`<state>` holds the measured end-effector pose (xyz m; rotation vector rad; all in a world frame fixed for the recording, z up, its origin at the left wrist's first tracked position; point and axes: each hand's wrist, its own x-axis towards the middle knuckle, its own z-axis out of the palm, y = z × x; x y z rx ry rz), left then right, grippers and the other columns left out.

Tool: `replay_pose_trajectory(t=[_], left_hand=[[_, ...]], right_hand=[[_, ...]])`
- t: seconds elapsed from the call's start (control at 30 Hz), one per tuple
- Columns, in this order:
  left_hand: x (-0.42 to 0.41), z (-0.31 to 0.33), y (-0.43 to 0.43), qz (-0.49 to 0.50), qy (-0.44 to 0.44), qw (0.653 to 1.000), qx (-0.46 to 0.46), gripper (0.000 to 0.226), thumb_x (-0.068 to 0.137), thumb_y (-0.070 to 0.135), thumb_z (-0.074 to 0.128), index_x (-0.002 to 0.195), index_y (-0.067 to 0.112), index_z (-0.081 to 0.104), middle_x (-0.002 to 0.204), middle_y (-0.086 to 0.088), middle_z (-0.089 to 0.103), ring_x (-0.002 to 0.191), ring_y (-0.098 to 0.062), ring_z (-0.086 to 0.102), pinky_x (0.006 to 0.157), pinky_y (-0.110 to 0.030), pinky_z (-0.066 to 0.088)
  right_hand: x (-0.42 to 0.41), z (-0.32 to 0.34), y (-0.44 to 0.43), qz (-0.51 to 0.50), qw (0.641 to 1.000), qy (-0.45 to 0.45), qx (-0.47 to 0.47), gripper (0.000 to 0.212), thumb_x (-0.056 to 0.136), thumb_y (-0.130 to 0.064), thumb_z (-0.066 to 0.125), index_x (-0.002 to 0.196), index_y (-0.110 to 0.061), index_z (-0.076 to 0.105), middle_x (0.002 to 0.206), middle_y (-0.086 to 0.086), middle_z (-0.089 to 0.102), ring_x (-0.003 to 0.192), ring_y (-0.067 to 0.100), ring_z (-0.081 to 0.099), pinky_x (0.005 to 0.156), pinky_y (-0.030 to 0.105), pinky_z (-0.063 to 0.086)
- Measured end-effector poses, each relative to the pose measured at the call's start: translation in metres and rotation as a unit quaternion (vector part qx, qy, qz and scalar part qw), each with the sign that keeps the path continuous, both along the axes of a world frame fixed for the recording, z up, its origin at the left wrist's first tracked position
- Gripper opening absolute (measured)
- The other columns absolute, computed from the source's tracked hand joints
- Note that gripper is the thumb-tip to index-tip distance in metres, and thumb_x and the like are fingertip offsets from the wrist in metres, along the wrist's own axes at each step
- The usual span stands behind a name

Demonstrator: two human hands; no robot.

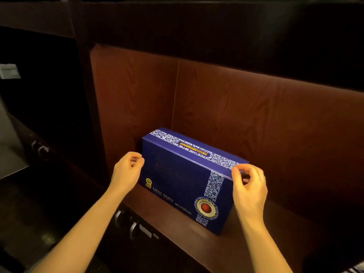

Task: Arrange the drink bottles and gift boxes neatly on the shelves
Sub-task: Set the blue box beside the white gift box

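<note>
A blue gift box [187,180] stands on its long edge on the wooden shelf [256,243], a little below the middle of the frame, in the left corner of the shelf space close to the side wall [134,95] and the back panel [266,119]. Its long axis runs from the upper left toward the lower right of the picture, so its front face is turned slightly and is not parallel with the shelf edge. The left hand [127,170] is at the left end of the box, with fingers curled loosely, touching or almost touching the top corner; I cannot tell if it really grips. The right hand [249,186] is at the right end, the thumb and the bent fingers closing around the upper right corner, lightly pinching it as it seems. Both hands are equally near, one at each end. I think the next move is a small turn or push to make the box straight against the back panel.
</note>
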<state>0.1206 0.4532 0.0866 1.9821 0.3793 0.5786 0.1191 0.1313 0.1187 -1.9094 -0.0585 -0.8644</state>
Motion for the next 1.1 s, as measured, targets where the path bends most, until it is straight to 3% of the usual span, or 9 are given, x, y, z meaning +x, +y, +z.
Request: replay_pose_trajectory(t=[0.07,0.2,0.37,0.43,0.53,0.7,0.87,1.03,1.1], left_hand=[[0.022,0.006,0.008,-0.010,-0.005,1.000,-0.016,0.029,0.096,0.030,0.062,0.122,0.019,0.062,0.117,0.000,0.065,0.105,-0.017,0.062,0.083,-0.028,0.046],[0.060,0.010,0.016,-0.042,0.010,0.998,-0.039,0.054,0.096,0.039,0.061,0.143,0.017,0.049,0.143,-0.006,0.054,0.129,-0.023,0.052,0.100,-0.038,0.043],[0.094,0.009,0.018,-0.081,0.048,0.992,-0.084,0.071,0.091,0.058,0.057,0.151,0.026,0.038,0.151,-0.006,0.047,0.133,-0.030,0.048,0.106,-0.048,0.043],[0.103,0.007,0.017,-0.095,0.044,0.987,-0.118,0.066,0.091,0.058,0.058,0.147,0.025,0.044,0.144,-0.005,0.052,0.124,-0.029,0.054,0.098,-0.045,0.047],[0.110,0.003,0.017,-0.108,0.030,0.980,-0.162,0.057,0.091,0.053,0.061,0.139,0.023,0.054,0.131,-0.003,0.060,0.106,-0.022,0.059,0.083,-0.037,0.047],[0.111,0.000,0.022,-0.122,0.009,0.980,-0.160,0.033,0.086,0.051,0.066,0.113,0.033,0.065,0.111,0.002,0.068,0.095,-0.013,0.064,0.078,-0.037,0.050],[0.108,0.005,0.021,-0.117,0.005,0.982,-0.151,0.043,0.075,0.059,0.065,0.110,0.033,0.066,0.108,0.004,0.069,0.102,-0.021,0.065,0.087,-0.045,0.053],[0.095,0.003,0.004,-0.130,0.012,0.984,-0.119,0.046,0.076,0.064,0.062,0.109,0.033,0.065,0.101,0.011,0.067,0.099,-0.019,0.065,0.079,-0.039,0.050],[0.090,0.001,-0.006,-0.137,0.014,0.986,-0.094,0.042,0.078,0.065,0.060,0.107,0.034,0.065,0.101,0.011,0.066,0.099,-0.021,0.064,0.083,-0.044,0.052]], right_hand=[[0.005,-0.002,0.001,-0.040,0.999,0.012,-0.013,0.012,0.091,-0.016,0.072,0.103,-0.016,0.069,0.112,-0.002,0.060,0.108,0.021,0.057,0.093,0.043,0.049],[0.010,-0.007,0.000,-0.070,0.995,0.067,-0.018,0.043,0.091,-0.023,0.074,0.128,-0.012,0.057,0.132,0.004,0.051,0.126,0.024,0.049,0.106,0.045,0.043],[0.016,-0.016,-0.003,-0.022,0.975,0.209,0.075,0.075,0.094,-0.039,0.069,0.155,-0.021,0.031,0.156,-0.001,0.042,0.132,0.007,0.045,0.091,0.018,0.039],[0.018,-0.021,-0.006,-0.004,0.968,0.230,0.101,0.070,0.094,-0.044,0.066,0.153,-0.024,0.035,0.142,-0.010,0.051,0.112,-0.005,0.053,0.078,0.006,0.041],[0.018,-0.025,-0.006,0.010,0.965,0.233,0.122,0.055,0.094,-0.049,0.063,0.144,-0.028,0.048,0.114,-0.021,0.061,0.085,-0.012,0.059,0.056,0.005,0.046],[0.015,-0.025,-0.002,0.012,0.968,0.214,0.133,0.043,0.098,-0.045,0.059,0.137,-0.030,0.057,0.121,-0.011,0.070,0.104,0.005,0.068,0.087,0.034,0.057],[0.013,-0.021,-0.002,0.027,0.966,0.213,0.145,0.035,0.099,-0.042,0.058,0.132,-0.032,0.060,0.111,-0.017,0.072,0.094,-0.001,0.071,0.062,0.010,0.051],[0.002,-0.022,-0.018,0.000,0.966,0.208,0.155,0.032,0.100,-0.040,0.056,0.131,-0.033,0.060,0.107,-0.016,0.072,0.088,-0.003,0.071,0.059,0.008,0.049],[-0.005,-0.023,-0.031,-0.009,0.964,0.210,0.162,0.033,0.101,-0.041,0.055,0.133,-0.032,0.059,0.111,-0.010,0.073,0.093,0.005,0.072,0.067,0.018,0.056]])
